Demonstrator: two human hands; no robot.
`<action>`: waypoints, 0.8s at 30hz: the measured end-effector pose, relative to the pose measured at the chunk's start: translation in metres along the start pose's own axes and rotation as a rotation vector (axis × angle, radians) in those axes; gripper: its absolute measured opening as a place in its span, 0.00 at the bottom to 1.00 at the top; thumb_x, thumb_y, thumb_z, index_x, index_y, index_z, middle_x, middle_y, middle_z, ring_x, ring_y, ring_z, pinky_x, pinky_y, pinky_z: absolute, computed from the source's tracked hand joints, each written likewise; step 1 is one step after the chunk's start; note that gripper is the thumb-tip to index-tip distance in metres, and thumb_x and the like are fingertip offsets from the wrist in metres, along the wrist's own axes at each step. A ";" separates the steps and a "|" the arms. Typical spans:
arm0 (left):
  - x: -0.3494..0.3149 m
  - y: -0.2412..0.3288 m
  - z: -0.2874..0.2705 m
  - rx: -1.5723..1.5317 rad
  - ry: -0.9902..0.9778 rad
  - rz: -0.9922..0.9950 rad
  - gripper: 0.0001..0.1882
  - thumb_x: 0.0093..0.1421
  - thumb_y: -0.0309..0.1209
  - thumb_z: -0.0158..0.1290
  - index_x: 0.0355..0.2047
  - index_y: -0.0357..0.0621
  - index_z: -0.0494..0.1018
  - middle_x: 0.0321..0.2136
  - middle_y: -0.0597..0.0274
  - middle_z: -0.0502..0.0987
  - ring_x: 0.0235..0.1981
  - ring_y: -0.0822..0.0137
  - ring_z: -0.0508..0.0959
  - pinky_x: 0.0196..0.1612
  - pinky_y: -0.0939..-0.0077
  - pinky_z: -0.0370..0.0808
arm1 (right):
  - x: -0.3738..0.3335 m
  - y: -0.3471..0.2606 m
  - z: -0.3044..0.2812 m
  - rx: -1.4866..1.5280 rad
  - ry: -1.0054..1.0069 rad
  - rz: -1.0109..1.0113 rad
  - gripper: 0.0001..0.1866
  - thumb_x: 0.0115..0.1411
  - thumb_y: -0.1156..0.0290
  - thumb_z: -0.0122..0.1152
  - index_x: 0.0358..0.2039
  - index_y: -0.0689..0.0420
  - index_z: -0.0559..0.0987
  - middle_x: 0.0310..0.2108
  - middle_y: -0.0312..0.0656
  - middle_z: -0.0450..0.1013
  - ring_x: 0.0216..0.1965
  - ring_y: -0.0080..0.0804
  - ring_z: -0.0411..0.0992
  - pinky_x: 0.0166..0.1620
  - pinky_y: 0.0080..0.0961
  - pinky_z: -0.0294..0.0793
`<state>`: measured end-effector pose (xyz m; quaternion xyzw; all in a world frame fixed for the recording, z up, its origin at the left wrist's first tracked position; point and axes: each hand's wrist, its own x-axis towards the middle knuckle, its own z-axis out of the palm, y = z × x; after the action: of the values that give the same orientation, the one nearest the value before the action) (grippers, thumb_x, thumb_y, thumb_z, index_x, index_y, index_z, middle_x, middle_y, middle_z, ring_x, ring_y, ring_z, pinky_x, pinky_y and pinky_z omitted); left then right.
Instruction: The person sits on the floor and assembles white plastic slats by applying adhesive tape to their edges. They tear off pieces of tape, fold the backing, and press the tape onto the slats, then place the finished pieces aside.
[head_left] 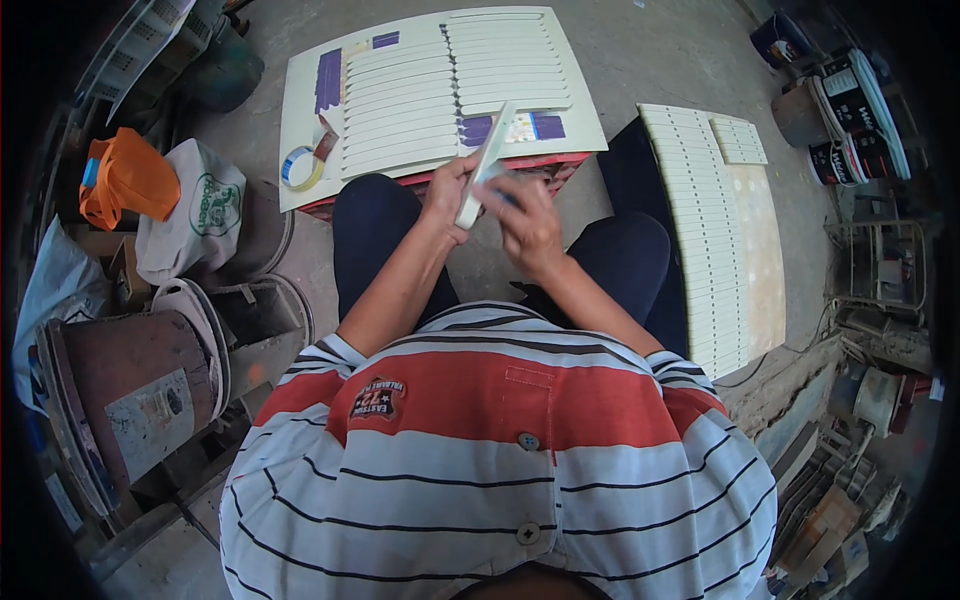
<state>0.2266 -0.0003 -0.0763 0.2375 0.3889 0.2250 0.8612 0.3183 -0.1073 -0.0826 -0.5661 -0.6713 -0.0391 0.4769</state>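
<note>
A long, flat white strip (pixel 489 158) stands tilted in front of me, its upper end over the near edge of a white board. My left hand (pixel 449 192) is closed round the lower part of the strip. Against the strip's right side is my right hand (pixel 530 222), its fingers bent and smeared by motion. Whether they hold something small and pale cannot be made out. Many similar strips (pixel 400 105) lie in two columns on the white board (pixel 585 112), beside purple patches. Rolls of tape (pixel 300 169), blue and yellow, sit at its left corner.
On my right, a second board carries a long row of white strips (pixel 700 230) and a short stack (pixel 738 141). Paint buckets (pixel 850 120) stand at the far right. Left are an orange bag (pixel 128 180), a white cloth bag (pixel 190 215) and a stained drum (pixel 140 390).
</note>
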 end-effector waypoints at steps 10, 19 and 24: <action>-0.018 0.014 -0.009 -0.119 0.059 0.084 0.16 0.61 0.39 0.41 0.31 0.40 0.71 0.17 0.63 0.73 0.10 0.72 0.68 0.14 0.81 0.65 | 0.009 -0.022 0.007 0.122 -0.059 -0.087 0.22 0.39 0.85 0.57 0.38 0.52 0.80 0.36 0.39 0.74 0.31 0.38 0.70 0.34 0.29 0.71; -0.003 0.008 -0.034 -0.065 -0.055 0.054 0.15 0.62 0.37 0.39 0.34 0.38 0.71 0.19 0.62 0.73 0.14 0.71 0.72 0.18 0.78 0.70 | 0.007 -0.016 0.013 0.091 -0.046 -0.043 0.24 0.40 0.87 0.55 0.39 0.51 0.81 0.36 0.39 0.73 0.31 0.37 0.68 0.34 0.29 0.69; -0.009 0.009 -0.017 -0.072 0.002 0.042 0.16 0.62 0.37 0.40 0.35 0.38 0.71 0.19 0.62 0.73 0.14 0.71 0.71 0.15 0.79 0.69 | 0.007 -0.013 0.013 0.079 -0.023 -0.052 0.26 0.37 0.86 0.55 0.39 0.50 0.81 0.36 0.37 0.72 0.33 0.37 0.68 0.36 0.29 0.70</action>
<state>0.2061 0.0055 -0.0766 0.2140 0.3765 0.2571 0.8639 0.3007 -0.0996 -0.0781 -0.5295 -0.6924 -0.0183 0.4898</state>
